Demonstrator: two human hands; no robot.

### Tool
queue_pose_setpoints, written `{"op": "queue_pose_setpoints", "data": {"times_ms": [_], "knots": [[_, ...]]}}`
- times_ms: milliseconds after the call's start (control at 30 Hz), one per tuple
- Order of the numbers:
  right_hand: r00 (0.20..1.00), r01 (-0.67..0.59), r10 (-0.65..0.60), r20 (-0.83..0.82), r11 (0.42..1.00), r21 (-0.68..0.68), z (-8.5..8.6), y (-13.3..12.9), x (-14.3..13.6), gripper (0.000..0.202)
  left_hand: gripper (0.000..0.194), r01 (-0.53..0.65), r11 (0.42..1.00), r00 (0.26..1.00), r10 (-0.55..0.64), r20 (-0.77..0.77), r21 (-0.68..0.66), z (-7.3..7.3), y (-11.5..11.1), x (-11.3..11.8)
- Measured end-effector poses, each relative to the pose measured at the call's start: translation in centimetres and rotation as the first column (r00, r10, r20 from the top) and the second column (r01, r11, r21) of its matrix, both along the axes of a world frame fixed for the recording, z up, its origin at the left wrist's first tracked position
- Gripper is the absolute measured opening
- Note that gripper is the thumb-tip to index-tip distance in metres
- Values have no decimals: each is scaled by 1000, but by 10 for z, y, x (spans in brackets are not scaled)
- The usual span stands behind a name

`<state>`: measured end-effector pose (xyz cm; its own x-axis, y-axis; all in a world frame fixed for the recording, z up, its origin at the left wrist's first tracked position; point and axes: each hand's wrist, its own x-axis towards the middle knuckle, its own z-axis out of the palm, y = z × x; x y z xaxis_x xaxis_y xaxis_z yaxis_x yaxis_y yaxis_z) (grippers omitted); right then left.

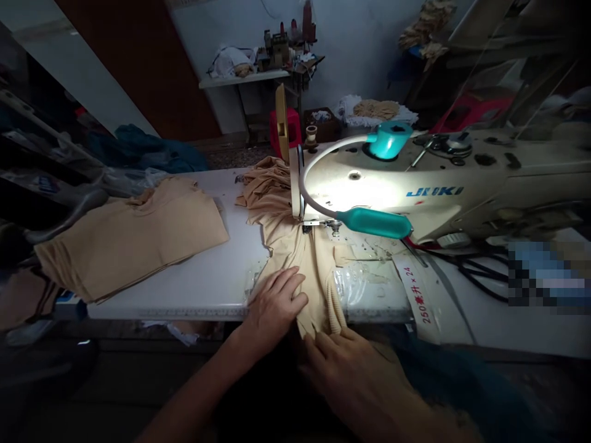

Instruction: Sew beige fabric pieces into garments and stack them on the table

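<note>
A length of beige fabric runs from under the sewing machine's presser foot toward me over the table edge. My left hand lies on its left side, fingers flat and slightly bent against the cloth. Nearer to me, my right hand pinches the fabric's front edge, beside a ribbed band. Behind the needle the same kind of cloth lies bunched up. A teal lamp on a bent white neck lights the machine head.
A stack of folded beige pieces lies on the white table at left. Black cables and a strip with red print lie at right. Behind stand a red stool and another machine on a small table.
</note>
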<state>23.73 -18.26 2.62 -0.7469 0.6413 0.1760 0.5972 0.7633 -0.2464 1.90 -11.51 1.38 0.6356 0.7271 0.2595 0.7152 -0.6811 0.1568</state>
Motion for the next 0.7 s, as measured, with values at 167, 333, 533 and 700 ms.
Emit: {"op": "queue_pose_setpoints", "data": {"times_ms": [167,333,533,700], "knots": [[999,39,-41,-16,997,-69,22,55,-2,15,21,6,999,1000,-6,-8,-37,8,-18,-18],[996,-16,14,84,999,29,14,110,17,11,20,108,993,994,-107,22,-44,10,-10,-29],[978,97,-110,178,992,79,14,131,51,32,28,39,998,996,-34,80,-58,8,5,-38],[999,28,-28,-38,999,19,18,138,32,23,18,62,998,998,-62,23,-2,12,-3,-5]]}}
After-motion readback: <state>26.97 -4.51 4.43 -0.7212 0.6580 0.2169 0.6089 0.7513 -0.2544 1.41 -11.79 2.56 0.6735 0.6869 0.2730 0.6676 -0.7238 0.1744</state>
